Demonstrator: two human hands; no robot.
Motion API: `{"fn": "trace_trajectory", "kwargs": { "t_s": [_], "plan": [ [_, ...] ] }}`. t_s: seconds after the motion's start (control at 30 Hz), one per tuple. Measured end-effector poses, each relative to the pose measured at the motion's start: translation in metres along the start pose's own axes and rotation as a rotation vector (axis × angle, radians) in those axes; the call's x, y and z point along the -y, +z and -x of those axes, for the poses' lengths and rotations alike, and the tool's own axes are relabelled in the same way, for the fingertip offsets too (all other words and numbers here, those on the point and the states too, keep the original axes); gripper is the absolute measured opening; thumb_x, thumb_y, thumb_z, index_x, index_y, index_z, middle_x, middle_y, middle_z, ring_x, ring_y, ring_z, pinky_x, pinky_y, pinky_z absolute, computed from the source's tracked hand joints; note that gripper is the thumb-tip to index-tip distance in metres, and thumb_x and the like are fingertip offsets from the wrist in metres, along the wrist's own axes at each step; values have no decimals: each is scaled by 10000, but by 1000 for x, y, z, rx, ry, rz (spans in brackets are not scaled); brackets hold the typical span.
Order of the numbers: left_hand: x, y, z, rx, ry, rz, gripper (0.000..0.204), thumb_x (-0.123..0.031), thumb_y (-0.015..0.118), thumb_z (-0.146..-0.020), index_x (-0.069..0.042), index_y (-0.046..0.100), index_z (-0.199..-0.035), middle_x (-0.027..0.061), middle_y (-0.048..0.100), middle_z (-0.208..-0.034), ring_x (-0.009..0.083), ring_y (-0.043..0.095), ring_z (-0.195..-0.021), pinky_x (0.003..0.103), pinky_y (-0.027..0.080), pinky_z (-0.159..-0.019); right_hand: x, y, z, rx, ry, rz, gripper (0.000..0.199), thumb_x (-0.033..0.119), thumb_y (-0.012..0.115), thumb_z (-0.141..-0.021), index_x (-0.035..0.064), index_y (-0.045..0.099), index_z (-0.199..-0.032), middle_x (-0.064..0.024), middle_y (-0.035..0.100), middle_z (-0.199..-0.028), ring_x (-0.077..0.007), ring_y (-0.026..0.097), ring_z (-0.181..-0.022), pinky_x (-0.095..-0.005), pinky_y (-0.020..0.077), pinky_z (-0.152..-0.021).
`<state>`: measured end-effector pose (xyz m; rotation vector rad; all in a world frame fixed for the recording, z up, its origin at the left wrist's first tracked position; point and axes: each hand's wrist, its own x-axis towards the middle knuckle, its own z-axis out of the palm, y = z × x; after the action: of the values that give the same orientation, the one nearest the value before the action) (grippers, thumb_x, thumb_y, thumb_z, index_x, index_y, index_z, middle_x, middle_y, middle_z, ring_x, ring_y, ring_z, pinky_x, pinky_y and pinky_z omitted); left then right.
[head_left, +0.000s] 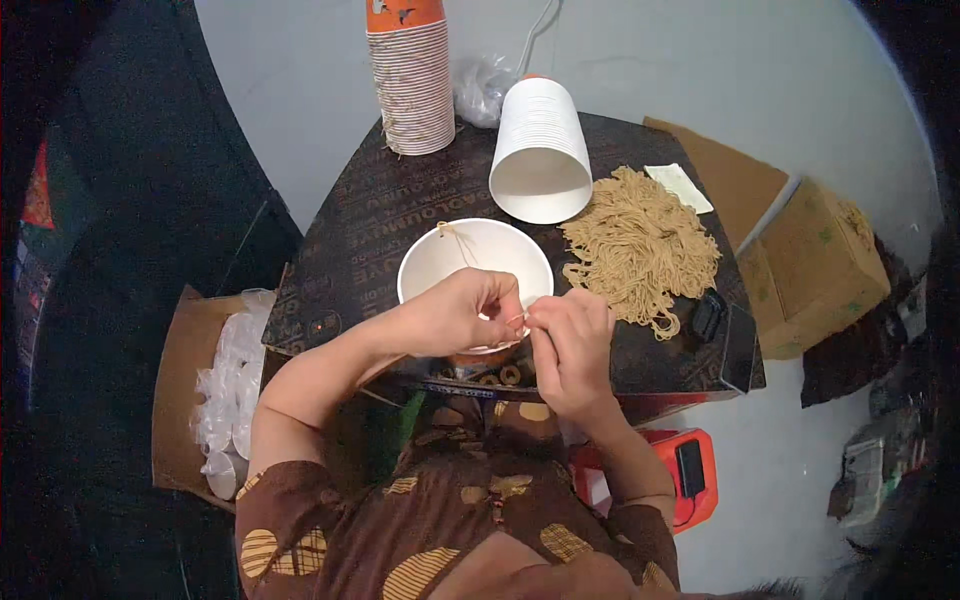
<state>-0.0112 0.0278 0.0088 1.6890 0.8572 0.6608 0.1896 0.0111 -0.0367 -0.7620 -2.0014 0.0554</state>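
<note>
- Your left hand point(455, 310) and right hand point(570, 335) meet fingertip to fingertip over the near rim of the white paper bowl point(470, 258).
- Each grip is pinched narrow on a thin tan cord strand point(519, 318) between them.
- The bowl stands upright on the dark printed tabletop point(380, 215), just in front of you; another bit of strand point(455, 238) hangs over its far rim.
- A loose heap of tan cord strands point(640, 248) lies on the tabletop right of the bowl, near your right hand.
- A stack of white paper bowls point(540, 150) lies on its side behind the bowl.
- A tall upright stack of ribbed paper cups with an orange top point(412, 75) stands at the far left edge.
- A black phone point(740, 345) rests at the right edge.
</note>
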Motion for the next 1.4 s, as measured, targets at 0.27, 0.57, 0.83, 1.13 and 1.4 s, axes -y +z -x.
{"fn": "trace_trajectory", "kwargs": {
  "t_s": [0.27, 0.57, 0.83, 1.13, 1.4],
  "plan": [
    [8, 25, 16, -369, 433, -627, 199, 58, 674, -756, -17, 526, -866, 159, 582, -782, 365, 597, -744, 405, 471, -627, 8, 0, -4, 27, 71, 13, 110, 57, 675, -805, 85, 667, -911, -31, 582, -911, -271, 493, -966, -423, 332, -836],
    [28, 30, 21, -510, 690, -728, 308, 149, 684, -695, -16, 550, -918, 146, 619, -870, 303, 655, -767, 349, 524, -604, 10, 6, -2, 32, 100, -12, 173, 58, 692, -795, 89, 693, -966, -41, 567, -919, -273, 484, -987, -427, 317, -829],
    [33, 29, 21, -517, 821, -707, 270, 121, 682, -741, 7, 525, -930, 160, 606, -869, 303, 637, -743, 353, 509, -613, 14, 6, -3, 69, 114, -28, 166, 78, 684, -797, 96, 681, -962, -53, 562, -944, -281, 469, -1013, -439, 307, -836],
    [28, 28, 28, -534, 518, -506, 171, 88, 687, -784, 2, 596, -900, 102, 625, -831, 209, 647, -745, 299, 519, -641, 18, 12, 0, 45, 129, -88, 119, 52, 659, -809, 80, 590, -901, -73, 569, -949, -301, 485, -986, -424, 338, -830],
    [5, 23, 30, -404, 198, -307, 37, -4, 624, -875, 32, 615, -875, 125, 645, -755, 161, 607, -685, 316, 490, -618, 18, 14, 9, 0, 125, -212, 186, -36, 642, -786, 52, 544, -918, -106, 585, -1009, -328, 483, -988, -452, 366, -879]
  ]
}}
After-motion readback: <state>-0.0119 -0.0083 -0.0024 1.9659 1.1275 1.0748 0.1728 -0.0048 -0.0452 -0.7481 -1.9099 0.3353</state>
